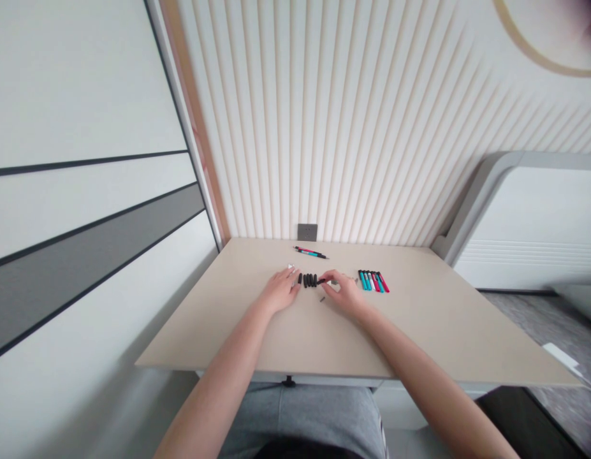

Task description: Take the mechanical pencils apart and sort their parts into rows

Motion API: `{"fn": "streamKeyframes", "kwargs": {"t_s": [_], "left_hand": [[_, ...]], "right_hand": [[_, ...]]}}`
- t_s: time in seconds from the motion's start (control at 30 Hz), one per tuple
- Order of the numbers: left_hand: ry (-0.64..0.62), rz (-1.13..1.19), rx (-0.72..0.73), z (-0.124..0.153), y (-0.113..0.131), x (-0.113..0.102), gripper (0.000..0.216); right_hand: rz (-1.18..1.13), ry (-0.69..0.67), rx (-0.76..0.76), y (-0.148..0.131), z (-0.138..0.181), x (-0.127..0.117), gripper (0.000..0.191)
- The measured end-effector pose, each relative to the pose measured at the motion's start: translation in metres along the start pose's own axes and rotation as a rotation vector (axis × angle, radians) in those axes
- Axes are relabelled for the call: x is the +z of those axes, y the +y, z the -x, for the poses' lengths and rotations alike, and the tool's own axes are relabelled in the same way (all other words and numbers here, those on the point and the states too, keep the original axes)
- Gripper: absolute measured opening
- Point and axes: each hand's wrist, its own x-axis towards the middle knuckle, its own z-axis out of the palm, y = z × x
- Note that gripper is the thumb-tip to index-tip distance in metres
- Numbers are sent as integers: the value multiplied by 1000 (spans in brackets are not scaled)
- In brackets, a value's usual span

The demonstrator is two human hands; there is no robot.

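Several short black tube-like pieces (310,280) stand side by side in a row on the table between my hands; they look like pen caps or grips, but I cannot tell which. My left hand (280,289) rests at the row's left end, fingers stretched out, beside one black piece (299,278) set slightly apart. Thumb and fingertips of my right hand (343,291) pinch another short black piece (321,281), tilted, at the row's right end. A small dark bit (322,299) lies just in front of it. Something small and white (290,266) shows by my left fingertips, partly hidden.
Right of my right hand lies a row of turquoise, white and pink pen barrels (373,282). Two slim pens (311,252) lie farther back on the beige table (319,347). A dark wall socket (307,232) is behind them, and a white cabinet (94,268) borders the left side.
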Motion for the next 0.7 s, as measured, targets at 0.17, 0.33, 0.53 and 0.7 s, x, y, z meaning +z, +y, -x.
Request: {"fn": "streamKeyframes", "kwargs": {"t_s": [0.17, 0.33, 0.53, 0.7], "left_hand": [[6, 8, 7, 1, -2, 0, 46], [14, 5, -10, 1, -2, 2, 43], [67, 31, 15, 0, -2, 2, 35], [86, 68, 18, -1, -2, 0, 31]], "right_hand": [[173, -65, -115, -12, -19, 15, 15], [295, -97, -181, -21, -34, 29, 13], [356, -143, -221, -20, -30, 33, 13], [326, -187, -243, -24, -25, 29, 23]]}}
